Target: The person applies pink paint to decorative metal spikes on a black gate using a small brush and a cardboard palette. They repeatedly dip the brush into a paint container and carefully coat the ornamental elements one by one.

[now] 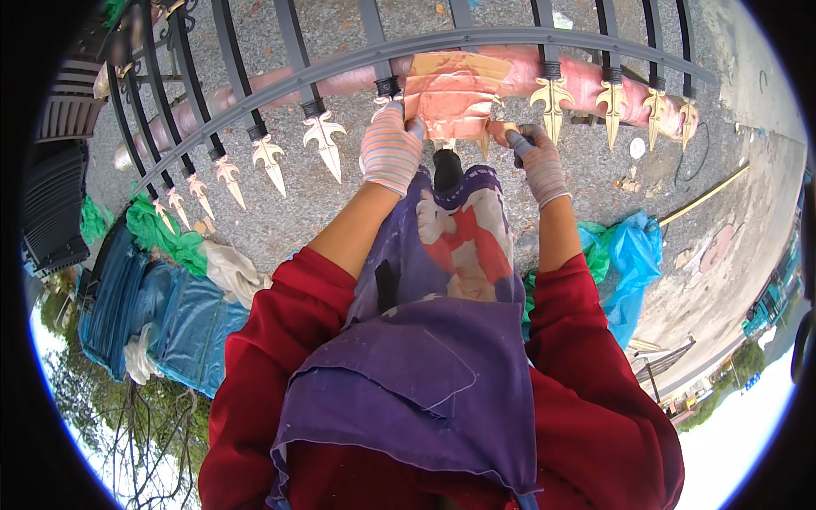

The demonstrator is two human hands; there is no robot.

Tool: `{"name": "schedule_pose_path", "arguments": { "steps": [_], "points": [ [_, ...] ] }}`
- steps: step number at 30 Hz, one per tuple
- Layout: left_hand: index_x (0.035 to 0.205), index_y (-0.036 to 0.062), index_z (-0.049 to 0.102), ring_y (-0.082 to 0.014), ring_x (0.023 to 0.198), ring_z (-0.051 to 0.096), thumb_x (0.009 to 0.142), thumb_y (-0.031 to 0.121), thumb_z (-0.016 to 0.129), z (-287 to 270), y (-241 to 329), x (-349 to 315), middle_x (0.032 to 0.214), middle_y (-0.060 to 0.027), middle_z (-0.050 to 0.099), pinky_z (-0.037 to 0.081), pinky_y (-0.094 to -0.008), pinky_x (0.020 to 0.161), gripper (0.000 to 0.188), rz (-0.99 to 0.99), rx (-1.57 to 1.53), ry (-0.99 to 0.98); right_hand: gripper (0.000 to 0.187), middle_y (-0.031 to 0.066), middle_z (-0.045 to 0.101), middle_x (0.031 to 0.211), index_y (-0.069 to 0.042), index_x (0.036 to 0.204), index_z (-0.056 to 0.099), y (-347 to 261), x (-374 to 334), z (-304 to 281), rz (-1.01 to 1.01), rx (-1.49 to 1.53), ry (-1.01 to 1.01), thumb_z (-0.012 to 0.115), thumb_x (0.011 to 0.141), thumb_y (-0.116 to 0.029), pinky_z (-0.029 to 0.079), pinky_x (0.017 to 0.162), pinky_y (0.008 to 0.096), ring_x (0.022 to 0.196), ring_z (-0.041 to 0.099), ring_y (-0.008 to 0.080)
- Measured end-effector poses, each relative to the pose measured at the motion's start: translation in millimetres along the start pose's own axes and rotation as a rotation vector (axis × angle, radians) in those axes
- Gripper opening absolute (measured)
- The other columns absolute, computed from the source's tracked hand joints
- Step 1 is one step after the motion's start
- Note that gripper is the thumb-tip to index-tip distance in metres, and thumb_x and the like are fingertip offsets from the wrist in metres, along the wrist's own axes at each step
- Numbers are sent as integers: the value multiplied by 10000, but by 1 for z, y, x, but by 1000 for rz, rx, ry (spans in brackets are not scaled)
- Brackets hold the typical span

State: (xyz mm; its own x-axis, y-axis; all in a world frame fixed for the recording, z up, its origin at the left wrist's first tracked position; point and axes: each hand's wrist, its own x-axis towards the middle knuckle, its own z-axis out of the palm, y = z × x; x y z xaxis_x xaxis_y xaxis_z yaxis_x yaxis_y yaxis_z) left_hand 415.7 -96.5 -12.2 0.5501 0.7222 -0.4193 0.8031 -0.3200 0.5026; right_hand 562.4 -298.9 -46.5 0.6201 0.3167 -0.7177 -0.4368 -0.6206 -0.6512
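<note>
Your left hand (393, 151) pinches the lower left edge of a creased coppery sheet (452, 93), thumb up, wrist leaning inward. Your right hand (539, 161) curls around a small tan piece (498, 131) beside the sheet's lower right corner, its forearm nearly straight ahead. The sheet lies across the curved rail (336, 71) of a dark fence, between gold spear tips (552, 106); a pink-wrapped roll (595, 82) runs beneath.

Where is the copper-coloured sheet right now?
In the head view, the copper-coloured sheet is at upper centre, just below the dark rail, between the left hand and right hand.
</note>
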Motion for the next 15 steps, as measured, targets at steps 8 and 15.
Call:
{"name": "schedule_pose_path", "arguments": {
  "steps": [8,15],
  "points": [
    [942,18,600,-422,788,627,834,234,652,-13,-7,-12,816,-229,648,495,-472,694,247,-12,-72,4,251,-20,533,642,-61,997,631,0,-7,-6,39,55,-4,715,879,-266,371,509,239,550,467,79],
    [918,8,608,-397,697,609,827,240,697,-27,-24,-21,750,-213,629,487,-441,639,265,130,-129,66,218,8,560,709,-62,974,622,8,-2,8,300,407,-63,718,863,-223,386,503,255,545,461,103]
  ]
}}
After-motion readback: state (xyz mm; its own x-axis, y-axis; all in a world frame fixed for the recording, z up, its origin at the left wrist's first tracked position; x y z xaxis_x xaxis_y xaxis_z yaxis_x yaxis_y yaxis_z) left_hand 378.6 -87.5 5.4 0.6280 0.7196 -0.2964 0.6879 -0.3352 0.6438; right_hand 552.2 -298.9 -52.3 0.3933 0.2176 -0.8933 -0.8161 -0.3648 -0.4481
